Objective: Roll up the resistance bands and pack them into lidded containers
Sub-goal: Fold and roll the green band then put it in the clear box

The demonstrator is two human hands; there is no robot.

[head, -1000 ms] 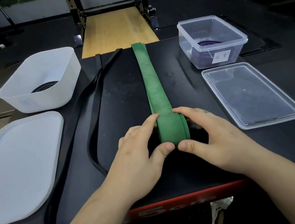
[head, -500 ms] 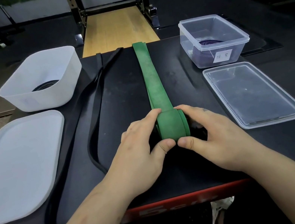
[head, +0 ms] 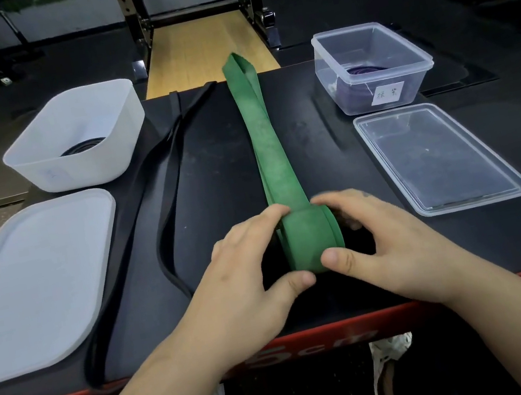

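A green resistance band (head: 266, 147) runs down the middle of the black mat, its near end wound into a thick roll (head: 312, 240). My left hand (head: 242, 280) grips the roll's left side, thumb at the front and index finger on top. My right hand (head: 389, 244) grips its right side the same way. The band's far end is lifted off the mat and hangs over the far edge. A long black band (head: 164, 214) lies loose to the left.
At the back left a white tub (head: 75, 139) holds a coiled black band, its white lid (head: 31, 286) in front of it. At the back right a clear box (head: 371, 66) holds a purple band, its clear lid (head: 439, 155) in front. The mat's red front edge (head: 313, 344) is near me.
The roll has grown thicker and moved a little away from me. The flat part of the green band is shorter, and its far end has risen off the mat.
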